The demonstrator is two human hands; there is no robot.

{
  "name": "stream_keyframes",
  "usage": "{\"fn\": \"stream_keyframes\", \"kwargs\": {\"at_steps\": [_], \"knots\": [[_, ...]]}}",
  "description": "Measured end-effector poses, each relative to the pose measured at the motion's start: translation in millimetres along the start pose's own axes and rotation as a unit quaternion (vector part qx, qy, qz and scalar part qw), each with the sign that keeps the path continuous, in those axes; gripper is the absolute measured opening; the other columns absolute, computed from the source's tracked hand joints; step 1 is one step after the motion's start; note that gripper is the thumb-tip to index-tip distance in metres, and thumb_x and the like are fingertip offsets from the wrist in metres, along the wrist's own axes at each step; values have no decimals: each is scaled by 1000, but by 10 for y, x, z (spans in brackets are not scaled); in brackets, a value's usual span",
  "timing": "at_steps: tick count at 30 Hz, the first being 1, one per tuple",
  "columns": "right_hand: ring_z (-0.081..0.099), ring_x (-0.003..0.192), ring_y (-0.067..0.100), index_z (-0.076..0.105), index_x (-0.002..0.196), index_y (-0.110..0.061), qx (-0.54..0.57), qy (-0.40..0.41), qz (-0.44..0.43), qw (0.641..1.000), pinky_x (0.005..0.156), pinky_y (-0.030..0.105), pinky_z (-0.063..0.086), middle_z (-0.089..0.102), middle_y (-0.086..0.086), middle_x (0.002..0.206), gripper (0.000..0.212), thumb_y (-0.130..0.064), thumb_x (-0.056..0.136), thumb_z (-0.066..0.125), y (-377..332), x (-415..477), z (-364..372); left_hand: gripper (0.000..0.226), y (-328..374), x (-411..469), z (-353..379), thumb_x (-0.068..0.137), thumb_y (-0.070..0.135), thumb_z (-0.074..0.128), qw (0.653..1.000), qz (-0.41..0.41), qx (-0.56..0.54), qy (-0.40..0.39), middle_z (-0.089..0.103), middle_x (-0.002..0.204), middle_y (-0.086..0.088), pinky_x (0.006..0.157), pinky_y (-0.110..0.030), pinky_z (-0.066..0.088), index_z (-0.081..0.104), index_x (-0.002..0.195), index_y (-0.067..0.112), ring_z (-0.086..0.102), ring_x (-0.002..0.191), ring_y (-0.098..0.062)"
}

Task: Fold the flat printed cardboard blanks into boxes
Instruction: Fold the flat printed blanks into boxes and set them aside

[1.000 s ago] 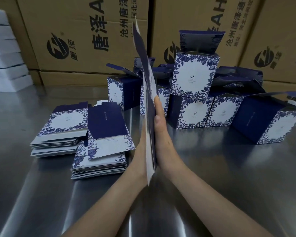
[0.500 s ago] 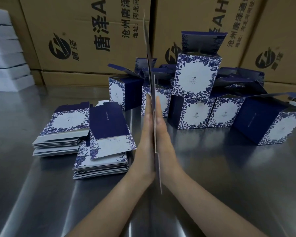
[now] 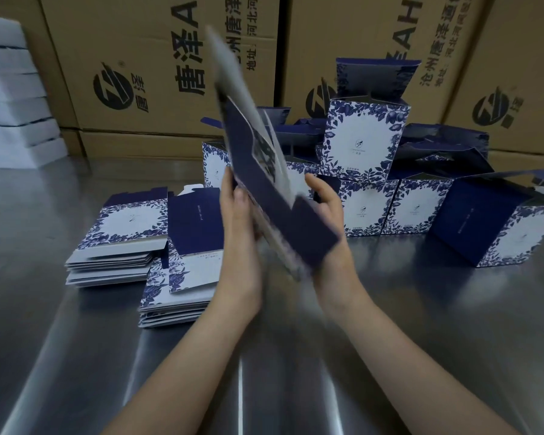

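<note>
Palms have parted: left hand [image 3: 237, 218] pinches the blank [image 3: 305, 230] edge, right hand [image 3: 327, 205] grips its lower panel, and the blank now tilts left.

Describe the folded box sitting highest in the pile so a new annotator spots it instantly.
Brown shipping cartons wall the back of the steel table; in front of them sits a cluster of blue-and-white folded boxes, right of the raised blank. The top box is the only one on a second tier, white floral face toward the camera and dark lid flap standing upright.
</note>
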State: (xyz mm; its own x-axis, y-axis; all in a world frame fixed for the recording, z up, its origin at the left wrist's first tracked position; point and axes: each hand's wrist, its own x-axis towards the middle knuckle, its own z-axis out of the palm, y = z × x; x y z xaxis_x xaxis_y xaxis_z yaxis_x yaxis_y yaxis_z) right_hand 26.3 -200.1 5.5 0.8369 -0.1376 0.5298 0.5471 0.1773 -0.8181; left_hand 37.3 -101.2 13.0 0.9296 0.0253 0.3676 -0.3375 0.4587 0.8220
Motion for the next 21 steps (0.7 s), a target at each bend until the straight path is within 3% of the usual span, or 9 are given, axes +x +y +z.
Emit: {"fn": "stream_keyframes", "kwargs": {"at_steps": [3, 6, 8, 10, 11, 13, 14, 17, 21], "knots": [[41, 137, 25, 39, 142, -28, -25, -60, -9, 998, 114, 57, 27, 47, 4, 145, 76, -69, 82, 59, -50, 13, -82, 72, 74, 94, -92, 87, 62, 46, 1000, 1, 1, 1, 50, 146, 3, 86, -20, 55, 31, 151, 33, 56, 124, -6], [39, 139, 22, 41, 140, -30, -83, -85, -22, 993, 114, 49, 32, 44, 3, 148, 77, -67, 77, 65, -111, 32, -128, 75, 71, 145, -183, 81, 72, 49, 997, -34, 52, 36, 51, 145, 7, 111, -43, 40, 43, 145, 33, 47, 133, -10], [48, 131, 13, 43, 138, -23, -122, -57, -34, 990, 106, 33, 42, 53, -4, 138, 71, -57, 81, 69, -124, 26, -145, 64, 60, 169, -232, 79, 72, 45, 996, -19, 87, 33, 56, 138, 15, 112, -46, 36, 53, 135, 41, 46, 134, -7], [58, 111, -5, 50, 125, -21, -128, -10, -25, 991, 91, 12, 44, 65, -22, 114, 53, -47, 81, 67, -133, 17, -178, 38, 82, 175, -249, 84, 65, 43, 996, -3, 81, 27, 64, 120, 27, 98, -35, 43, 64, 113, 52, 55, 118, 5], [59, 102, -9, 52, 119, -23, -122, 15, -18, 992, 87, 8, 43, 66, -27, 104, 47, -48, 81, 64, -144, 13, -183, 33, 98, 174, -253, 84, 64, 42, 997, 0, 78, 22, 65, 113, 29, 92, -32, 42, 67, 103, 54, 57, 112, 7], [62, 101, -4, 56, 112, -26, -118, 67, 1, 991, 91, 14, 44, 70, -21, 102, 41, -55, 84, 61, -155, 1, -209, 34, 119, 179, -274, 80, 66, 42, 997, 4, 76, 17, 65, 110, 30, 93, -31, 38, 69, 94, 52, 56, 112, 7], [61, 103, -3, 56, 107, -28, -110, 85, 5, 990, 93, 14, 44, 68, -23, 105, 35, -56, 86, 58, -154, -2, -226, 34, 128, 183, -288, 79, 66, 43, 997, 4, 69, 16, 64, 112, 30, 96, -31, 36, 69, 93, 50, 54, 115, 7], [53, 93, -27, 50, 101, -36, -102, 98, 1, 990, 75, -6, 37, 59, -48, 92, 25, -54, 84, 54, -149, 5, -248, 35, 132, 204, -322, 78, 64, 48, 999, 12, 51, 9, 52, 132, 25, 111, -34, 28, 57, 109, 49, 42, 131, 2], [61, 96, -12, 58, 101, -33, -81, 92, -47, 991, 81, 4, 44, 68, -32, 97, 34, -56, 76, 58, -161, -11, -267, 60, 156, 275, -348, 77, 70, 47, 999, 26, 42, -20, 30, 155, 22, 108, -25, 23, 34, 133, 54, 27, 142, 3]]}}
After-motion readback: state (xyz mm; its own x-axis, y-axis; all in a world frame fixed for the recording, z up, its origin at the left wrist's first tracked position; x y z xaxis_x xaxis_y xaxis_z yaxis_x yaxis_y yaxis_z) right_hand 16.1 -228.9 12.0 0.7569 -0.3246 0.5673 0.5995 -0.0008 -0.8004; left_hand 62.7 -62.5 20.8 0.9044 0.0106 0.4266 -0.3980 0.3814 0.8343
